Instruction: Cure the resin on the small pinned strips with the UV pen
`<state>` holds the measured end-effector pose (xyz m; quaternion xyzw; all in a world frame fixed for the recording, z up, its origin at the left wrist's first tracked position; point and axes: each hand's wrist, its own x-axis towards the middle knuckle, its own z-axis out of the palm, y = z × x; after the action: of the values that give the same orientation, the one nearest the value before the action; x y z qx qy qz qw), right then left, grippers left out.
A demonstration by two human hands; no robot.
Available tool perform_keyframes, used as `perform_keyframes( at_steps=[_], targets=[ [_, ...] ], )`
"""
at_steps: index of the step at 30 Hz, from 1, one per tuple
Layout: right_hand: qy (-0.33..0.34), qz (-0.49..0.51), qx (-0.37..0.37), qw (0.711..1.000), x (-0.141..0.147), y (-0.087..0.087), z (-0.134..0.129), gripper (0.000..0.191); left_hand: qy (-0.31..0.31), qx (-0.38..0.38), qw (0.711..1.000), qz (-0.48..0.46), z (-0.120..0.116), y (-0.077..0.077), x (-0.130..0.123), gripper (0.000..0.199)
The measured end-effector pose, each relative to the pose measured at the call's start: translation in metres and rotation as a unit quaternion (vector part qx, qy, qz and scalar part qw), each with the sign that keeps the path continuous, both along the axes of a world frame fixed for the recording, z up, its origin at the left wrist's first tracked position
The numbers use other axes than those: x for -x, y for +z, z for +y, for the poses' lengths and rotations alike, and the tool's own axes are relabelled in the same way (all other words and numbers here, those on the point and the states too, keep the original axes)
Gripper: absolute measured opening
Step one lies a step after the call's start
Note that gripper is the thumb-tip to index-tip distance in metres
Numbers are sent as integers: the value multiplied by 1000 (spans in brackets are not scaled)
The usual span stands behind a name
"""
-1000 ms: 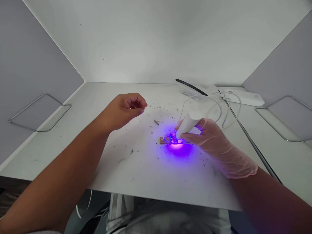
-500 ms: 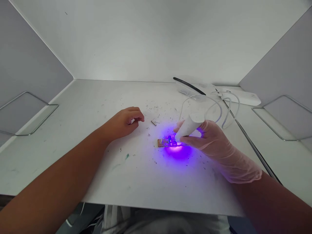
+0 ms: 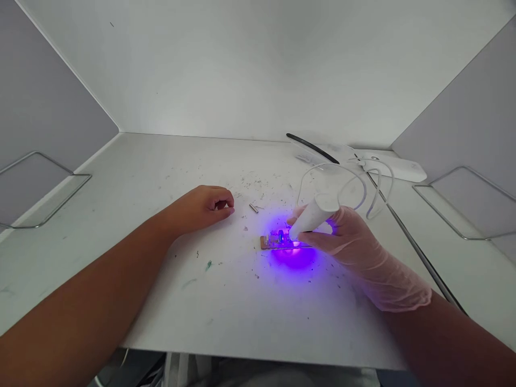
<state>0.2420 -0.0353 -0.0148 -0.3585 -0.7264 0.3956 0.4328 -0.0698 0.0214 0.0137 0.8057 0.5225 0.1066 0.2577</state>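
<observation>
A white handheld lamp (image 3: 316, 215) is gripped in my right hand (image 3: 352, 239), which wears a thin translucent glove. The lamp tilts down to the left and casts violet light on a small flat piece (image 3: 264, 243) with a brownish left end, lying on the table. Part of that piece is hidden under the lamp and fingers. My left hand (image 3: 209, 207), bare, rests on the table to the left, its fingers curled and thumb near the index finger; nothing shows in it. A small metal cylinder (image 3: 253, 208) lies between the hands.
A white cord (image 3: 365, 185) loops behind my right hand. A black strip (image 3: 312, 147) lies by clear plastic at the back, near a long white device (image 3: 403, 167). Wire frames (image 3: 83, 188) stand at both sides. Dark crumbs dot the white table (image 3: 226, 333).
My left hand has shifted slightly left, and its fingers are curled closer to the thumb. The whole view has moved a little. The lamp remains over the lit piece.
</observation>
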Motion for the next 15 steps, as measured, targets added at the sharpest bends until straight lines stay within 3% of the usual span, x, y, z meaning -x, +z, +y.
perform_keyframes(
  at_steps=[9,15],
  targets=[
    [3,3,-7,1000,1,2,0,9,25,65,997,46,0,2,-1,19],
    [-5,-5,12,1000,2,5,-1,7,10,63,997,44,1,-2,0,18]
  ],
)
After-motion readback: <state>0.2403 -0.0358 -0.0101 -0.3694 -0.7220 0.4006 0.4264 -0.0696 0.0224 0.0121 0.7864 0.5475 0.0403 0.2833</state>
